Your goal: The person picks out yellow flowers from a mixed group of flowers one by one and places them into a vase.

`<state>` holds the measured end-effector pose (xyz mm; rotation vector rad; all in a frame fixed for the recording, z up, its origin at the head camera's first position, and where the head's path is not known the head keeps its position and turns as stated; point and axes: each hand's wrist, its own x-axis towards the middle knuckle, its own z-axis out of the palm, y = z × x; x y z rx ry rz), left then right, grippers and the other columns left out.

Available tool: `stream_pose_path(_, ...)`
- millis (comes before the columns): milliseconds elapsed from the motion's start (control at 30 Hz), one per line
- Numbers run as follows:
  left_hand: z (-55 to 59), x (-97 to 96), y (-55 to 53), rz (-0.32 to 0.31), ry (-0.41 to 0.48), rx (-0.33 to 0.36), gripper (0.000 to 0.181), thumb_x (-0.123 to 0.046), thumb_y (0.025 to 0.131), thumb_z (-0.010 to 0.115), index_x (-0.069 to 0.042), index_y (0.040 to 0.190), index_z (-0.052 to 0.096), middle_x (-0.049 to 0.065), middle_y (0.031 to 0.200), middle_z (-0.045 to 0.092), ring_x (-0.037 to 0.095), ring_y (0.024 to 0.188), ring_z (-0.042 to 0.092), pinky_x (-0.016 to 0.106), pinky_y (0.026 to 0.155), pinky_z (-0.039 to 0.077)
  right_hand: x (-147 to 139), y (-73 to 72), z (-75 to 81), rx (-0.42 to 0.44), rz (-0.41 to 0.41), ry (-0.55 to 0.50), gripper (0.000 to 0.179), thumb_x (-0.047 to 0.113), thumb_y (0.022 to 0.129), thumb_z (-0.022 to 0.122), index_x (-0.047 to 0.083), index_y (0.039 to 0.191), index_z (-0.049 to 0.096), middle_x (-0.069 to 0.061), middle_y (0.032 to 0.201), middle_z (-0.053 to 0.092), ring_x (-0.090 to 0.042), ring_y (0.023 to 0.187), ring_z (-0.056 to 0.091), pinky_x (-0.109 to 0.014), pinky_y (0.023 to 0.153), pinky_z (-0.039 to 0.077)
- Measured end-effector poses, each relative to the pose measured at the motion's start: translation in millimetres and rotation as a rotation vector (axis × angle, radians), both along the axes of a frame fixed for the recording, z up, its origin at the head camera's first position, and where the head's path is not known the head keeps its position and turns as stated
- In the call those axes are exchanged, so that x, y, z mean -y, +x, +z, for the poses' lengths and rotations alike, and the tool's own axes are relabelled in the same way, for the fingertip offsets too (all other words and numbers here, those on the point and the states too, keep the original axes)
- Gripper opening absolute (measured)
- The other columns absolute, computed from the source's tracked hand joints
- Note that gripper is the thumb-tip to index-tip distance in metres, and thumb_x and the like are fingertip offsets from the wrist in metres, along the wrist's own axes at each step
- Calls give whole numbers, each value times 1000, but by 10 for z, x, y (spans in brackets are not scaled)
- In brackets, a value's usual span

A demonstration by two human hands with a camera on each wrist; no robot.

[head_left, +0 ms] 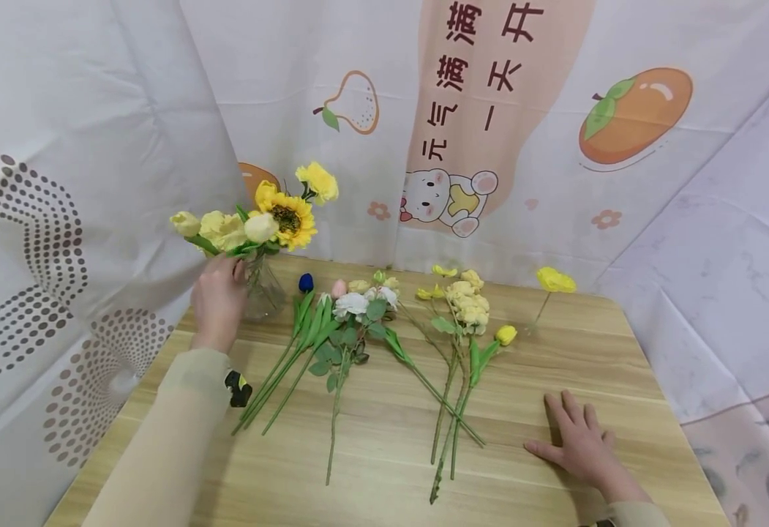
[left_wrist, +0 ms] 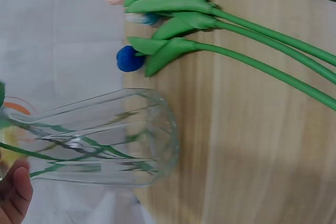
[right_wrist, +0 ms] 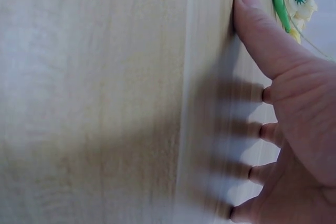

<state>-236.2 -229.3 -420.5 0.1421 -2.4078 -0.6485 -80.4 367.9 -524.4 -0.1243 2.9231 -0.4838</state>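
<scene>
A clear glass vase (head_left: 264,296) stands at the table's back left, holding yellow and cream flowers, among them a sunflower (head_left: 287,219) and a cream tulip (head_left: 261,228). Their green stems cross inside the glass in the left wrist view. At the vase's mouth, my left hand (head_left: 218,296) has its thumb and fingertips bent together around a green flower stem (left_wrist: 39,172); the blooms partly hide this grip from above. My right hand (head_left: 578,443) rests on the wooden table (head_left: 555,366) at the right, fingers spread and fingertips touching the surface, holding nothing.
Loose artificial flowers lie across the middle: a blue tulip (head_left: 306,282), a white rose (head_left: 351,304), a cream flower cluster (head_left: 468,304) and a yellow tulip (head_left: 505,335). A yellow poppy (head_left: 555,279) is at the back right. Printed curtains (head_left: 358,183) enclose the table's back and sides.
</scene>
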Motion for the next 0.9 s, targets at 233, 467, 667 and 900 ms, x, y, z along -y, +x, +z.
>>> stream_pose_path(233, -153, -2, 133, 22, 153, -115, 20, -7, 98, 68, 9, 110, 69, 26, 124, 50, 43, 114, 50, 57, 97, 45, 63, 4, 57, 3, 16, -2, 96, 59, 87, 73, 0, 153, 34, -41, 155, 21, -78, 130, 17, -93, 87, 20)
stream_pose_path(467, -300, -179, 332, -63, 36, -114, 12, -4, 95, 63, 6, 100, 65, 24, 109, 55, 42, 101, 53, 54, 83, 48, 278, -49, 55, -233, 162, -47, 83, 30, 85, 84, -6, 147, 43, -37, 142, 46, -63, 125, 45, -78, 91, 42)
stream_pose_path(667, -401, -543, 530, -279, -83, 12, 20, -5, 94, 63, 1, 113, 66, 17, 106, 65, 35, 95, 59, 47, 75, 56, 574, -182, -26, -512, 342, -79, 69, 9, 78, 86, -3, 139, 57, -25, 123, 61, -44, 111, 60, -61, 92, 53)
stream_pose_path(900, -588, -956, 689, -569, -309, 273, 34, -15, 96, 67, -8, 129, 67, 9, 124, 67, 29, 113, 60, 47, 97, 54, 876, -354, -32, -680, 508, -59, 53, -4, 77, 81, 8, 127, 70, -8, 105, 64, -24, 92, 59, -41, 75, 57)
